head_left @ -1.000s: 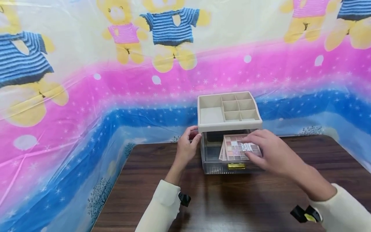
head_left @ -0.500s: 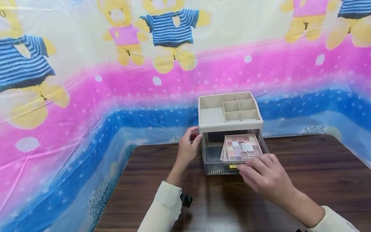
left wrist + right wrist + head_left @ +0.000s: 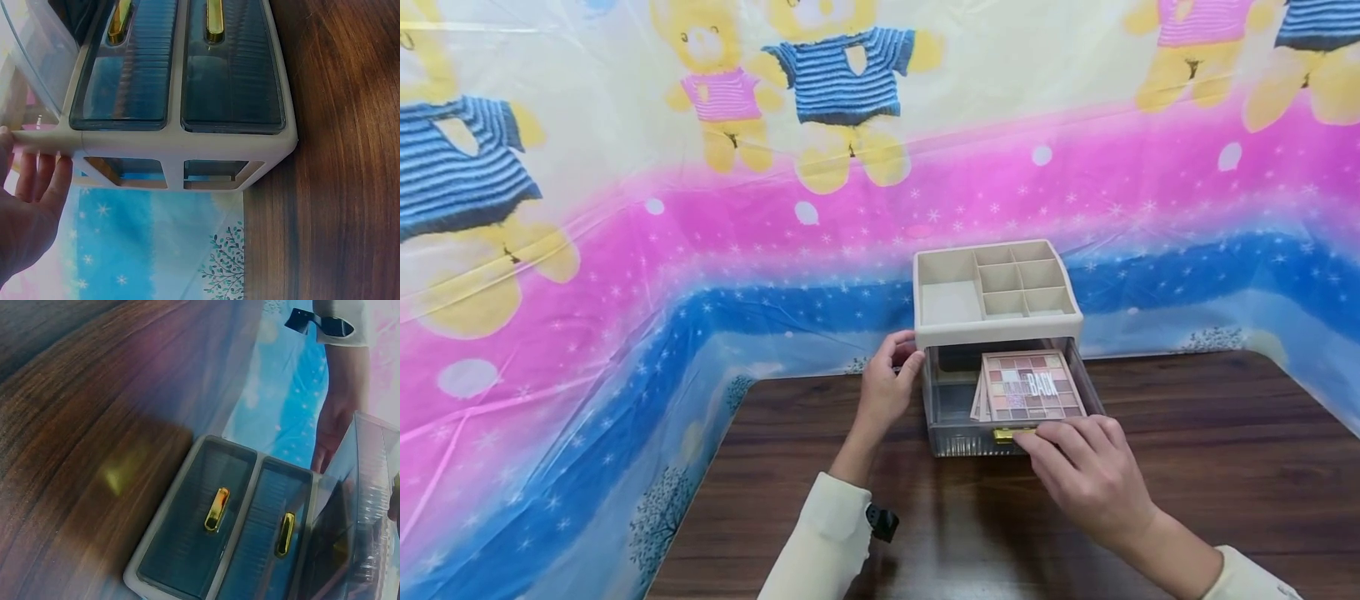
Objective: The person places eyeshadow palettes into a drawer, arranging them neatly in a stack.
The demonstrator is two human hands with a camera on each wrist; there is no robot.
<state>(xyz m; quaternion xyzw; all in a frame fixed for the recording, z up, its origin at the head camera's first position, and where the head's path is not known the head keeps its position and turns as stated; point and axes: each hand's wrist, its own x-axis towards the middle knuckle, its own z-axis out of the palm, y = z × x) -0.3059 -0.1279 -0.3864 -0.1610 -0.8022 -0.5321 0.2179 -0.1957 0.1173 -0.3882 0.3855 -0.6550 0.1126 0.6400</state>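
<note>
A desktop drawer organizer [image 3: 1000, 333] with a cream frame stands on the table, its clear top drawer [image 3: 953, 442] pulled out. Inside that drawer lie eyeshadow palettes [image 3: 1015, 367], stacked and slightly fanned at the right. My right hand [image 3: 1093, 479] pinches the drawer's gold handle [image 3: 1003, 436], whose right end its fingers cover. At the organizer's upper left side, my left hand [image 3: 883, 387] holds the frame, thumb toward the front and fingers along the side. In the left wrist view, the fingertips [image 3: 59, 169] touch the cream frame. Only a sliver of the right hand shows in the right wrist view.
Beneath the pulled-out drawer, two more drawers [image 3: 234, 87] with gold handles are closed. The organizer's top has divided compartments [image 3: 1000, 275]. A brown wood-grain table [image 3: 1210, 417] carries it, and a bear-print curtain [image 3: 977, 183] hangs behind.
My right hand has moved from over the palettes down to the drawer's gold handle and now pinches it. The left hand has stayed at the organizer's side. The drawer looks about equally far out.
</note>
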